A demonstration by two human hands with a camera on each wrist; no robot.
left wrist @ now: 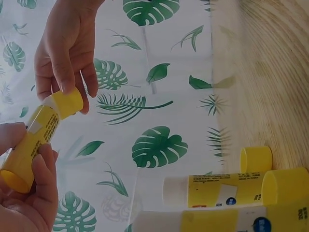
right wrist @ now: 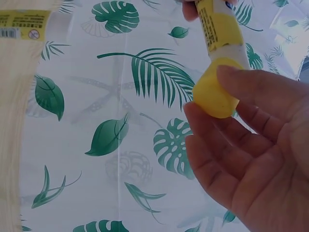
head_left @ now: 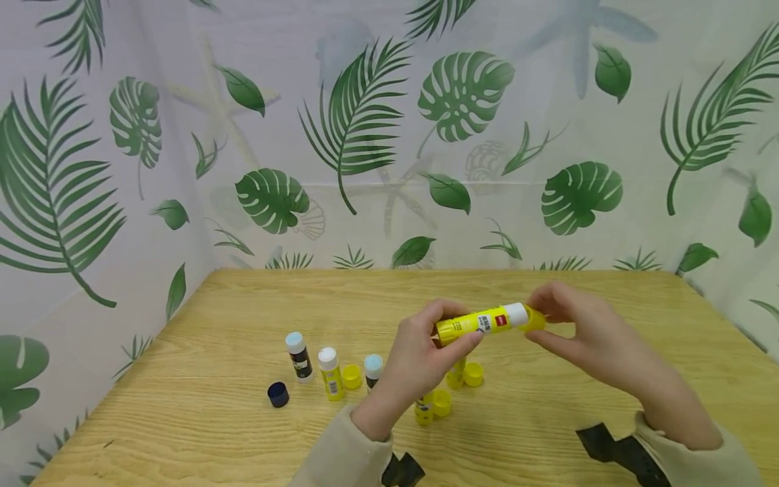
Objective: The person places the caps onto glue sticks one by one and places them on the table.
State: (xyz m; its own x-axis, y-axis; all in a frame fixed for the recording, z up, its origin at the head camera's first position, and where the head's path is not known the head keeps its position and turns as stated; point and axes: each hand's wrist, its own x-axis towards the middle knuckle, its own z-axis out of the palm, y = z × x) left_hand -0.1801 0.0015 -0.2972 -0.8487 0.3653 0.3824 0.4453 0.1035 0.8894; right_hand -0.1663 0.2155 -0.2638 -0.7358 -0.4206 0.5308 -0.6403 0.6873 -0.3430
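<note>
A yellow glue stick [head_left: 493,320] with a white end lies nearly level above the table, gripped around its barrel by my left hand [head_left: 420,352]. At its white end, my right hand [head_left: 590,335] pinches a yellow cap [head_left: 535,319] between thumb and fingers. In the right wrist view the cap [right wrist: 217,99] sits at a slant over the white end; whether it is fully seated cannot be told. The left wrist view shows the cap [left wrist: 68,102] touching the end of the glue stick [left wrist: 30,147], also at an angle.
Uncapped glue sticks stand on the wooden table [head_left: 213,433]: a black-labelled one [head_left: 299,362], a yellow one [head_left: 331,379], and others partly behind my left arm. Beside them lie a dark cap [head_left: 278,394] and yellow caps [head_left: 351,377]. Leaf-patterned cloth [head_left: 377,230] surrounds the table.
</note>
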